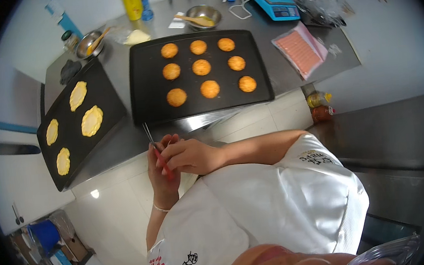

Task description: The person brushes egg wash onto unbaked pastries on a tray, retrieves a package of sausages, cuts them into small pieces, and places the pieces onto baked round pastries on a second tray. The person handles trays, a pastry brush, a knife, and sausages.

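Both my hands meet in front of the near edge of the large black baking tray (142, 80). Between them is a red-handled tool (163, 162) with two thin metal prongs, which point up toward the tray's near left corner. My left hand (164, 187) wraps round the handle from the left and below. Bent fingers of my right hand (194, 157) close over the same handle from the right. Part of the handle is hidden by the fingers. On the tray lie several round golden-brown pastries (201, 67) in rows, apart from my hands.
At the left, a second black tray (74, 139) with pale, ruffled-edge dough pieces (92, 121) overhangs the steel table (288, 83). Steel bowls (204, 16) stand behind. A blue scale (273, 2) and a pack of sausages (299, 50) are at the right, bottles (321, 114) below.
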`<state>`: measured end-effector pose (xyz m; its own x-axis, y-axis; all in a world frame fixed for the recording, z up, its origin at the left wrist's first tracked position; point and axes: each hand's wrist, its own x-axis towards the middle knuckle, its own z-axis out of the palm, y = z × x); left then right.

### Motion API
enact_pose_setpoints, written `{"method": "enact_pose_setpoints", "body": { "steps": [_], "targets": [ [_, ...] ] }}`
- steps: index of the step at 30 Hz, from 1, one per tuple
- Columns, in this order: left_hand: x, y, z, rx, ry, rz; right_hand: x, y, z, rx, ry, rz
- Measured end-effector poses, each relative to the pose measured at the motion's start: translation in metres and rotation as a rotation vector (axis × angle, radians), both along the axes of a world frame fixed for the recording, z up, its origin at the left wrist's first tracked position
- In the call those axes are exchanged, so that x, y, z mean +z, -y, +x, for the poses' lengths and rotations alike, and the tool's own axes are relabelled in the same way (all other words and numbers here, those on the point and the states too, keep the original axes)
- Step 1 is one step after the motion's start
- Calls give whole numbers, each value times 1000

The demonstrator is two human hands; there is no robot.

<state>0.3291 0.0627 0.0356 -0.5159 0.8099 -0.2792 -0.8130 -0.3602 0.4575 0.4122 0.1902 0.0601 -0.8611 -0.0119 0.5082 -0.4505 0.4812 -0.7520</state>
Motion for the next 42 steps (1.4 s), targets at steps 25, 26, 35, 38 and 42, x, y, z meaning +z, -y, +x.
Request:
{"method": "enact_pose_setpoints", "body": {
  "steps": [25, 26, 35, 38, 42],
  "targets": [
    [-122, -505, 289, -807, -649, -577, -80, -675, 509, -1524, 615, 423],
    [-110, -524, 300, -826, -611, -631, -95, -703, 523, -1495, 567, 542],
    [-126, -640, 315, -704, -447, -751, -178, -725, 527, -1238, 711, -92],
    [-115, -672, 298, -619, -625, -884, -176, -667, 526, -1207, 713, -429],
    [-145, -714, 264, -432, -892, -506, -193, -558, 513, -1218, 353, -1368]
  ]
}}
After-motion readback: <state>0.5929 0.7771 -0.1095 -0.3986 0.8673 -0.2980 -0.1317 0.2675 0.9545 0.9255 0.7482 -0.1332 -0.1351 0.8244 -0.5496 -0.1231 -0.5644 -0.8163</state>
